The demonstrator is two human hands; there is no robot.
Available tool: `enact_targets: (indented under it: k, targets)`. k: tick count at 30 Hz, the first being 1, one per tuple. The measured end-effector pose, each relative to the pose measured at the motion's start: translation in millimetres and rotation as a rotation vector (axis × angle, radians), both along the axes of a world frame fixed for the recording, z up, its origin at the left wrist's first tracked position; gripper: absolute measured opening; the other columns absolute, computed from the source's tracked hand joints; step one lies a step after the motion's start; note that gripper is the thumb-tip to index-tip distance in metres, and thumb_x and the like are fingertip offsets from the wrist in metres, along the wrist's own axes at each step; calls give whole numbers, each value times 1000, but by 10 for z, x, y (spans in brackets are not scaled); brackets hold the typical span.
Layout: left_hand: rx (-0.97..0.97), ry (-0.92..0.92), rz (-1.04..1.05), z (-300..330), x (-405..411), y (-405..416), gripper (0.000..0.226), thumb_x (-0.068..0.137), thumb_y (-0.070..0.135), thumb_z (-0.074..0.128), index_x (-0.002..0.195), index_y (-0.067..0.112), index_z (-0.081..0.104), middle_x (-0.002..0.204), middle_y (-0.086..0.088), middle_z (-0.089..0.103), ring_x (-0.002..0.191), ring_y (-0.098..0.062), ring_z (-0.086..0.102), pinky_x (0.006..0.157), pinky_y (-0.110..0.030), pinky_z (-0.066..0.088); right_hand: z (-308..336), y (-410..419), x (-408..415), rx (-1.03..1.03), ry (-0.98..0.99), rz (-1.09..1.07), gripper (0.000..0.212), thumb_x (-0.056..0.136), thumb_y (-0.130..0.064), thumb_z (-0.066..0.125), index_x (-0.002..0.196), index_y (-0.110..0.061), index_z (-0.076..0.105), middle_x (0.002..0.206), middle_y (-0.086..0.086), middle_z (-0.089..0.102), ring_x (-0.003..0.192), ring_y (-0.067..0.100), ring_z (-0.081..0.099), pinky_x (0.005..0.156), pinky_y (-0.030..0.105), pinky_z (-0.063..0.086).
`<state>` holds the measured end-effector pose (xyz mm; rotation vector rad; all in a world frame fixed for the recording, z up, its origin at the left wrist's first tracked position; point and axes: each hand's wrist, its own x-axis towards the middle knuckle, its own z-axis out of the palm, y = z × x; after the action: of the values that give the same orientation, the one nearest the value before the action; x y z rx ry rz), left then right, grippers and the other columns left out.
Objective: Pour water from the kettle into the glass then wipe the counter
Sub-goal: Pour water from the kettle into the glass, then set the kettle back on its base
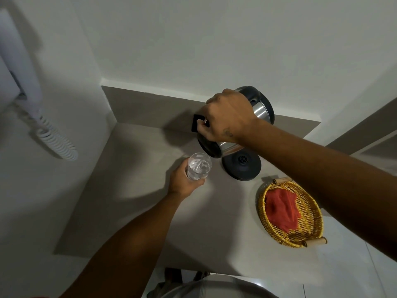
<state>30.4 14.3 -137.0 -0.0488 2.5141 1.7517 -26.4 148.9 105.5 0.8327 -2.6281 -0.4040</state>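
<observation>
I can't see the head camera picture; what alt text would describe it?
A right hand tips a steel kettle with black trim over a clear drinking glass of water held by the left hand, above a grey counter. Nearby sit the kettle's black base and a red cloth in a wicker basket.

A stainless-steel electric kettle [261, 108] with black lid and trim hangs tipped steeply to the left above its round black base [242, 166], spout end down over a clear drinking glass [198, 168]. The glass, upright and holding water, sits just left of the base. On the grey bench [133, 190] lies a red cloth [282, 209], crumpled in a wicker basket [309, 222].
</observation>
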Motion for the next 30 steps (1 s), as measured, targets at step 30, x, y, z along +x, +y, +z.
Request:
enact_targets:
  k: [30]
  targets:
    - [-4,-64,-38,-71,-52,-14,85,57,20,96,133,29,57,121,6,70,113,-14,67,97,-37,57,-781,1292,303,-1393,-112,-703,26,90,-23,62,64,-22,61,60,1,58,58,15,57,61,29,52]
